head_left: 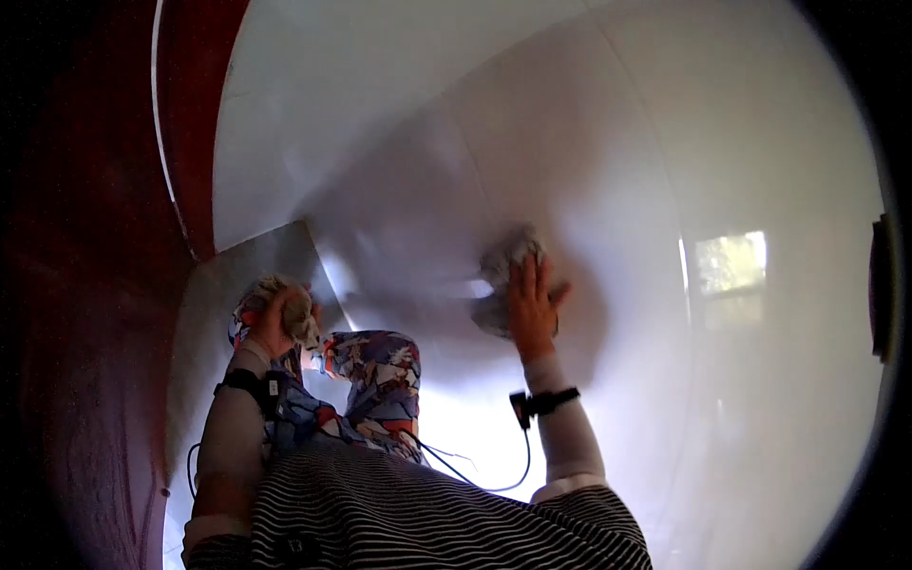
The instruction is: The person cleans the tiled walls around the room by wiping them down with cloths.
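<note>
My right hand [534, 309] lies with its fingers spread on a crumpled grey cloth [492, 309], pressed against a glossy white tiled surface [617, 190]. Part of the cloth sticks out to the left of the fingers and above them. Lower left, my left hand [275, 321] is closed around a bunched beige-grey cloth [301, 318], held over my knee in patterned trousers [380, 366]. Dark shadows of the arms fall on the white surface around the right hand.
A dark red panel [95, 285] runs down the left side. Below it on the right is a grey floor area [204, 294]. Thin black cables [513, 486] hang from the wrist straps. A dark object [882, 285] sits at the right edge.
</note>
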`<state>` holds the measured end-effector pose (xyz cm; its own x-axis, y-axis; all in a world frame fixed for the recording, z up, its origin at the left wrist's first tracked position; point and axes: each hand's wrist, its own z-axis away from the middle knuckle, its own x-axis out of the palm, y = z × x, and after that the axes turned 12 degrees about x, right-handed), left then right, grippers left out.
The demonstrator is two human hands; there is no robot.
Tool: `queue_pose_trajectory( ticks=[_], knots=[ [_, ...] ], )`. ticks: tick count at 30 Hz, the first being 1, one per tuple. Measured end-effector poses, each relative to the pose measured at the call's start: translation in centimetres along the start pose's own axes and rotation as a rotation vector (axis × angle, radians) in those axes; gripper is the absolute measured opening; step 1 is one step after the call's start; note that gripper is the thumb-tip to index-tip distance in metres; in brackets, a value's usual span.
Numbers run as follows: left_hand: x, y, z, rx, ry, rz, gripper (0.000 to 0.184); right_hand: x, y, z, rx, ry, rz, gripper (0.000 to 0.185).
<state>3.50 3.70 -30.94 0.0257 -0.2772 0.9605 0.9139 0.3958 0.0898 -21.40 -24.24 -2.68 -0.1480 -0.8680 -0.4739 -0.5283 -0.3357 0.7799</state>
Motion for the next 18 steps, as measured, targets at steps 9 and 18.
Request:
queue_pose_trajectory(
  ticks=[9,18],
  knots=[
    [0.1,0.3,0.2,0.022,-0.018,-0.055,0.040,-3.6,9.8,19.9,0.407,-0.341,0.110,0.046],
    [0.1,0.7,0.7,0.034,0.023,0.029,0.042,-6.5,15.3,7.4,0.552,0.010,0.134,0.084]
  ],
)
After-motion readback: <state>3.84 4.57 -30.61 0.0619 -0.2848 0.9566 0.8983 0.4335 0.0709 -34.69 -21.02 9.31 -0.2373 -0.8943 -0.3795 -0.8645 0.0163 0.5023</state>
